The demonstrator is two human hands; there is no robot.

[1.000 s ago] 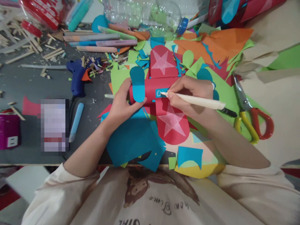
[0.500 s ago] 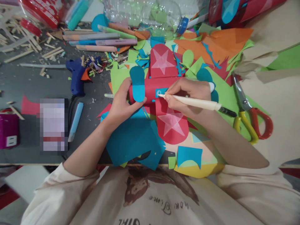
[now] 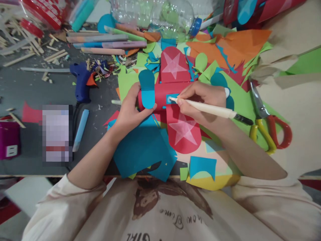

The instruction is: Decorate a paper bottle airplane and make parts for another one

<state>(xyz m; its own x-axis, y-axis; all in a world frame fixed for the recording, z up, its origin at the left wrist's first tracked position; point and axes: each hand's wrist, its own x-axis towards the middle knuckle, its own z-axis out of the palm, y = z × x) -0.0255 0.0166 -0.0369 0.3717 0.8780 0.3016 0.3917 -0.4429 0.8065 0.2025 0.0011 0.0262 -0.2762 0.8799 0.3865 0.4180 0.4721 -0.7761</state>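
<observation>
A red paper toy plane lies crosswise before me, its rounded wings each bearing a pale star. My left hand is closed around the body's left end, thumb and fingers on either side of the light-blue tail piece. Pinched in my right hand is a white marker with a black end pointing right. Its tip touches a small blue rectangle on the body, where a pale round mark shows. My right fingers cover part of the body's right side.
Scissors with red and yellow handles lie at right. A blue glue gun, a light-blue marker and a blurred-out device are at left. Paper scraps surround the plane; several markers and a clear plastic bottle lie behind.
The marker's tip has shifted very slightly on the blue rectangle, and the pale round mark looks more filled in. My left hand and the plane have stayed put.
</observation>
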